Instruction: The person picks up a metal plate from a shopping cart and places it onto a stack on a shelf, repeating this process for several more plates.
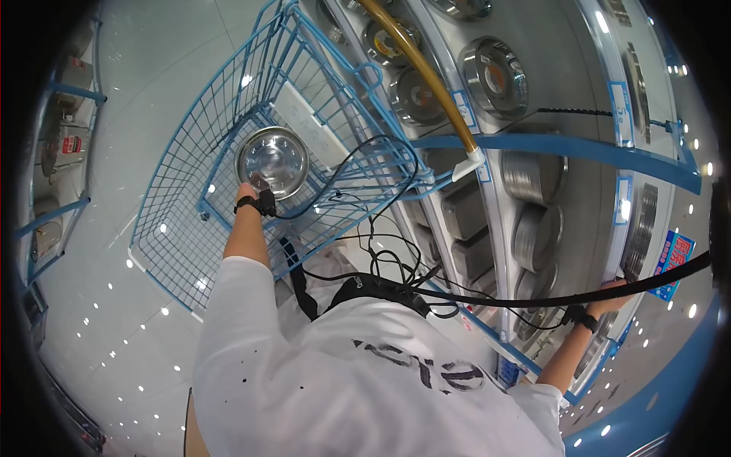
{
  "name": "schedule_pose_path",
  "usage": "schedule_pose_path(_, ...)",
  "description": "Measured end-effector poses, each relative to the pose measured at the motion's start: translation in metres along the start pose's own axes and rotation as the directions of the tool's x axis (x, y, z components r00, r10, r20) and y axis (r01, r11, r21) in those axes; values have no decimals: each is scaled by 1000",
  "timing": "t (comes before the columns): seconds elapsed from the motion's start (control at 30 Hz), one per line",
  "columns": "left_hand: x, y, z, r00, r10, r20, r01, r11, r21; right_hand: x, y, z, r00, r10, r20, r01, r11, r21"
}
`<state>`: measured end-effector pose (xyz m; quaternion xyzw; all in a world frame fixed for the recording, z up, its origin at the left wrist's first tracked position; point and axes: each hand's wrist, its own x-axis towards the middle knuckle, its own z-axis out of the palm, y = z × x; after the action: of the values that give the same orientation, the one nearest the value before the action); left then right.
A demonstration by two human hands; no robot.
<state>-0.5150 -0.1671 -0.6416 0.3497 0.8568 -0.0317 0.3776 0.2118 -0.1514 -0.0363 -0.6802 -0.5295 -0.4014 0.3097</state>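
Observation:
A shiny round stainless steel bowl point(272, 156) is over the inside of the blue wire shopping cart point(164, 198), its hollow facing up. My left hand point(251, 190) grips it at the near rim, the fingers closed there. My right hand point(611, 295) is stretched far out to the right, at the edge of the upper shelf. Close above it in the view stands a stack of thin metal trays or plates point(641, 232). A black cable crosses in front of that hand, and its fingers are mostly hidden.
Shelves on the right hold stacked round steel pans point(539, 240) and rectangular steel trays point(466, 209). A brown cart handle point(426, 68) and a blue shelf bar point(563, 143) cross the view. Loose black cables point(388, 259) hang at my waist. More shelving point(68, 145) stands left.

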Motion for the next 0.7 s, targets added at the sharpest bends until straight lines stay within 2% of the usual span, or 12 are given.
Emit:
schedule_pose_path(0.1,-4,-2,-4,999,12,53,-15,998,56,1,16,3,999,-37,-9,37,999,29)
schedule_pose_path(0.17,-6,-2,-5,999,36,22,-37,999,26,2,20,4,989,-141,-41,136,985,-103)
schedule_pose_path(0.27,-5,1,-7,998,11,66,-16,996,84,-1,20,0,997,-75,8,76,996,-52)
schedule_pose_path(0.37,-6,2,-6,992,-23,125,8,993,120,-4,35,-3,988,-137,64,141,988,-58)
schedule_pose_path(0.4,-10,2,-7,992,-25,126,10,993,119,-4,18,-5,988,-139,65,142,988,-57)
schedule_pose_path(0.47,-17,4,-8,999,24,30,-27,994,104,-5,-18,-12,991,29,132,-21,998,-64)
schedule_pose_path(0.57,-13,3,0,999,33,20,-36,978,208,-5,-31,-13,993,16,113,-9,998,-61)
schedule_pose_path(0.6,24,-22,42,999,-52,-9,53,998,17,-5,-34,-13,993,17,113,-10,998,-60)
schedule_pose_path(0.67,86,-64,114,973,-222,-65,181,905,-385,-6,-37,-14,995,22,93,-16,997,-70)
schedule_pose_path(0.7,65,-51,91,961,-267,-68,216,885,-413,-6,-24,-12,996,24,92,-17,997,-71)
